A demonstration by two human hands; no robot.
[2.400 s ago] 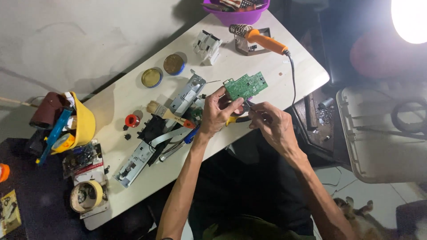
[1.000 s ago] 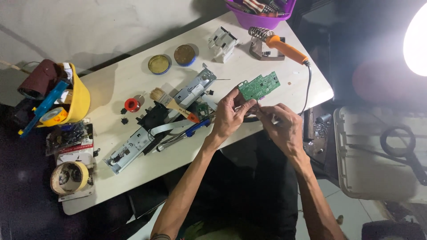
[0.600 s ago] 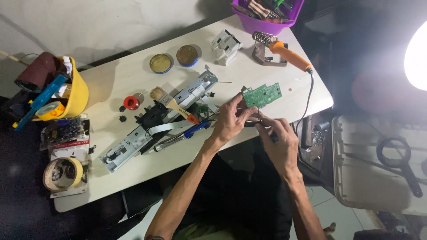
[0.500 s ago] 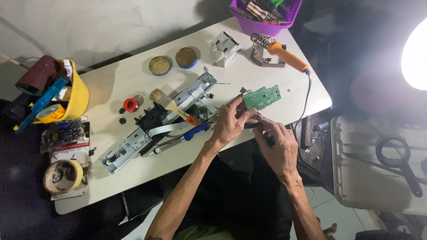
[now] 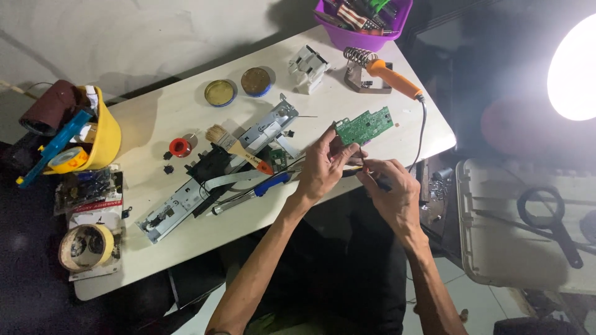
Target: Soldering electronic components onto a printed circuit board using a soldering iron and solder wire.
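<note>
My left hand (image 5: 323,164) pinches the near edge of a green circuit board (image 5: 366,124) and holds it just above the white table (image 5: 155,124). My right hand (image 5: 391,186) is closed around a thin dark tool, and its tip points at the board's lower edge. The two hands almost touch at the table's front right edge. Left of them lies a dismantled metal drive frame (image 5: 217,167) with a flat ribbon cable, a paintbrush (image 5: 236,146) across it and a blue-handled screwdriver (image 5: 254,191) beside it.
An orange-handled soldering iron (image 5: 391,77) rests in its coil stand at the back right, next to a purple tub (image 5: 366,18) of tools. Two round tins (image 5: 239,87), a white plastic part (image 5: 307,62), a red spool (image 5: 180,147), a yellow hard hat (image 5: 102,133) and a tape roll (image 5: 87,245) lie around.
The view has drifted so the table sits higher and further left. My hands have drawn closer together on the green board, and the right hand's tool has come up to its edge.
</note>
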